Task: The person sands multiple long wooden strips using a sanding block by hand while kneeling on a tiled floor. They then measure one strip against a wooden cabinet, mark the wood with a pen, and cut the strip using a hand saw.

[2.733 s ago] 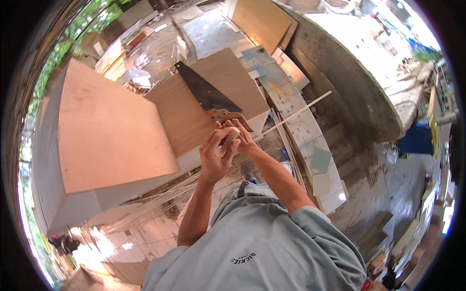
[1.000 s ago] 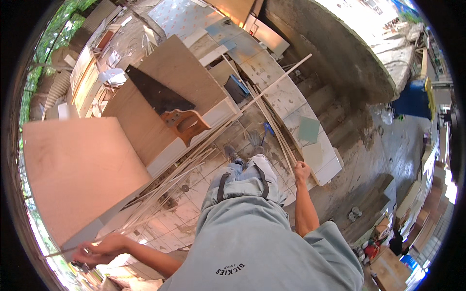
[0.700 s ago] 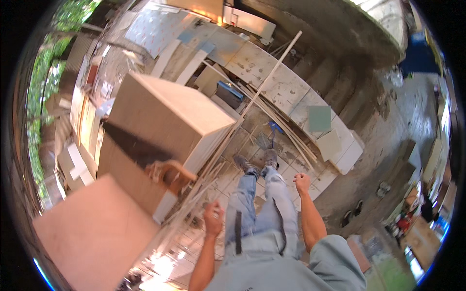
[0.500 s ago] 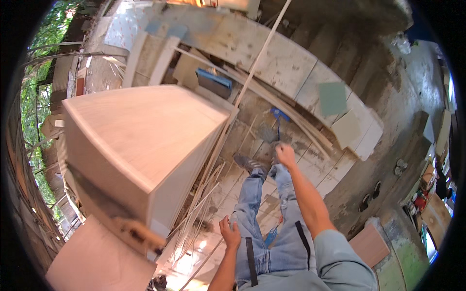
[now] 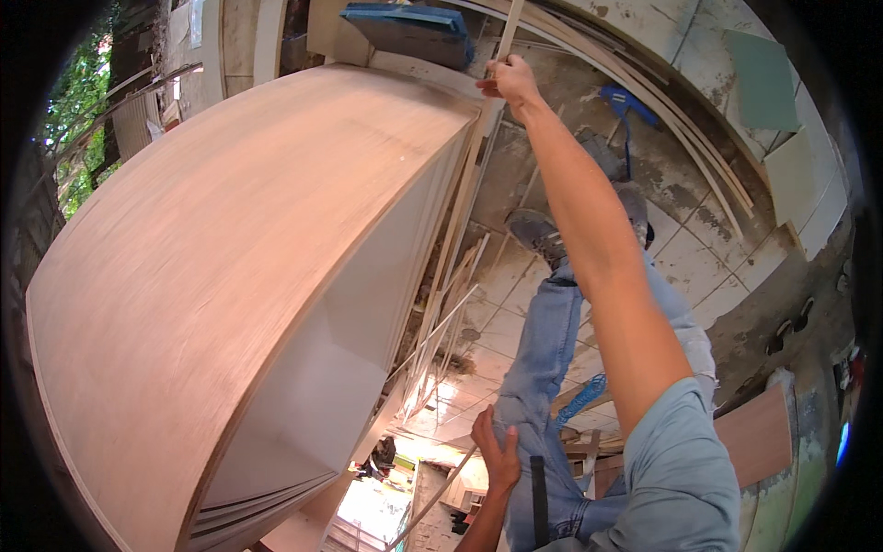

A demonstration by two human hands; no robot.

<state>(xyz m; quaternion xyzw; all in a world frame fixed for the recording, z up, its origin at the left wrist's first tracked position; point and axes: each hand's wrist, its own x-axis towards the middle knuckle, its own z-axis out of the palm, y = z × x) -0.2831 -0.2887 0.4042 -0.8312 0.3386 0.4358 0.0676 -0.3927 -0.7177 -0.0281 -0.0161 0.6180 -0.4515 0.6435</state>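
Observation:
A large wooden cabinet [image 5: 239,212] with a light plywood face and a pale inner side fills the left and middle. At its far corner my right hand [image 5: 510,81] has its fingers curled round a long thin wooden strip [image 5: 511,28]. My right arm stretches far forward. Down by my left thigh is my left hand [image 5: 498,453], thumb and fingers apart. A thin stick [image 5: 432,499] reaches up to its fingertips, but no grip on it shows. More narrow wooden strips [image 5: 455,225] run along the cabinet's right edge.
Long boards [image 5: 662,101] lie curving across the tiled floor [image 5: 685,244] at the far right. A blue tool [image 5: 629,106] rests near my shoes. Beyond the cabinet stands a dark block with a blue edge [image 5: 409,35]. Green [image 5: 762,81] and pale panels lie farther right.
My right hand has gone forward and left, from above my legs to the strip at the cabinet's corner. The view has shifted nearer the cabinet. My left hand stays low by my thigh.

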